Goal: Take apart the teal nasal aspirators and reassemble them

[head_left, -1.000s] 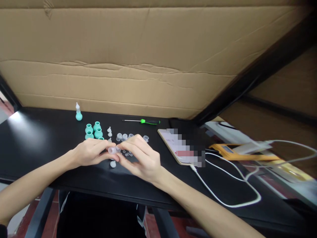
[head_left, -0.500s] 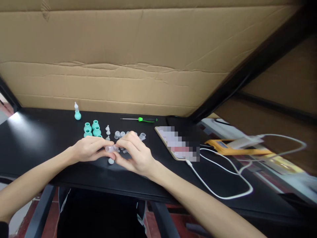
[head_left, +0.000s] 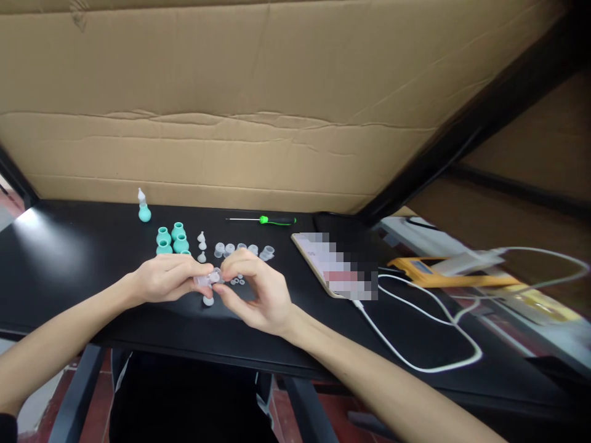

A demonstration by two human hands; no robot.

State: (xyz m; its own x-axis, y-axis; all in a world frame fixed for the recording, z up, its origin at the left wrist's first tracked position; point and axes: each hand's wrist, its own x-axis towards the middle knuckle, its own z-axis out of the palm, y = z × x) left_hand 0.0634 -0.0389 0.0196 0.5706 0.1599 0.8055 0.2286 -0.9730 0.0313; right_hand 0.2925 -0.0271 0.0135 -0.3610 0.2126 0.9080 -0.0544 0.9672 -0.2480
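Note:
My left hand pinches a small clear plastic cup between thumb and fingers, above the black table. At the cup's right end, the thumb and forefinger of my right hand close around a clear rimmed piece; whether it is separate from the cup is hard to tell. Just below my hands lies a white round piece. Behind them stand white pointed tips, several clear plastic cups and tiny rings. Several open teal bulbs are grouped behind my left hand, partly covered by it.
A teal bulb with a white tip fitted stands at the back left. A green-and-black screwdriver lies at the back. To the right are a phone, its white cable and a yellow-framed device. Cardboard walls the rear.
The cup between my hands has tilted so its rimmed end shows more. My right fingertips have shifted slightly right, uncovering more of the small rings. The view has moved a little.

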